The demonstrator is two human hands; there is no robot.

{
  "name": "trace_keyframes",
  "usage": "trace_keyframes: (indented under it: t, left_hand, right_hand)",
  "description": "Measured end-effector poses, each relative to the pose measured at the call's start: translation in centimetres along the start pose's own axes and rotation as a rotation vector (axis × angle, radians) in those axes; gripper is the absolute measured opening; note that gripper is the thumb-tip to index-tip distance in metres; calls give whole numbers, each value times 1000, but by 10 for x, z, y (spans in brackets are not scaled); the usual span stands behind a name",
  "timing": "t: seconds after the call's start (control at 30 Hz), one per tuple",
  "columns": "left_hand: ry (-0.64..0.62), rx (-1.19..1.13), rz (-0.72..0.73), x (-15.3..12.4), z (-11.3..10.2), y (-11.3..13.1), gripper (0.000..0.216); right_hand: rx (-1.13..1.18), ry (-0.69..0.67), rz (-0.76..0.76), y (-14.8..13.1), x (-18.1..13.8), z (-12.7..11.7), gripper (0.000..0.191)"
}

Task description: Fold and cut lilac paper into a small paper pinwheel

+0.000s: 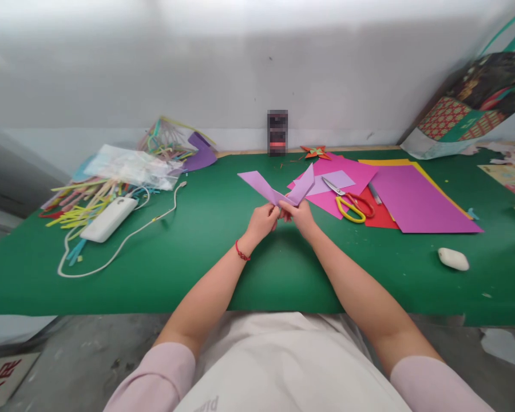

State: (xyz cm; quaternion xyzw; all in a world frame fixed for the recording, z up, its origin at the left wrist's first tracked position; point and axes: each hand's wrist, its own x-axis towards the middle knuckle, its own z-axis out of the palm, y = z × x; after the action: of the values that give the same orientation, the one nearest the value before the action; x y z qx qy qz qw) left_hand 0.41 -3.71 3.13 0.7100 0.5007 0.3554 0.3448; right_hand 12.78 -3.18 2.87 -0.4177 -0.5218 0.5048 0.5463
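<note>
A folded piece of light purple paper [261, 187] is held up over the green table, its two pointed ends spread left and right in a V. My left hand [262, 222] pinches it at the bottom middle, a red bracelet [242, 252] round the wrist. Beside it my right hand [298, 216] grips the same paper near the fold, with the fingers of both hands close together. Just to the right lie scissors [352, 205] with one yellow and one red handle, on top of pink paper [360, 174] and a lilac sheet [341, 180].
Left on the green table [206, 257] are a white power bank [109, 219], its white cable [124, 247] and several coloured strips under plastic bags [133, 163]. Purple sheets [424, 200], a white case [453, 259] and a patterned bag [459, 114] are right. A phone-like object [277, 131] leans against the wall.
</note>
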Motion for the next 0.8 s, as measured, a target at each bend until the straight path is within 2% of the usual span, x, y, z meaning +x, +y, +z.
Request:
trace_keyframes:
  t: [0.17,0.33,0.53,0.8]
  left_hand:
    - [-192,-342,64,6,2,-5,23]
    - [-269,-525,76,9,5,-13,41]
    - [-307,-586,129,6,6,-14,55]
    - [-334,-545,8,6,11,-10,46]
  right_hand:
    - [175,-122,157,-6,6,-15,27]
    - [207,-240,219,-10,4,-19,30]
    - [220,-326,241,-12,2,-21,29]
    - [140,-351,249,-8,5,-28,23]
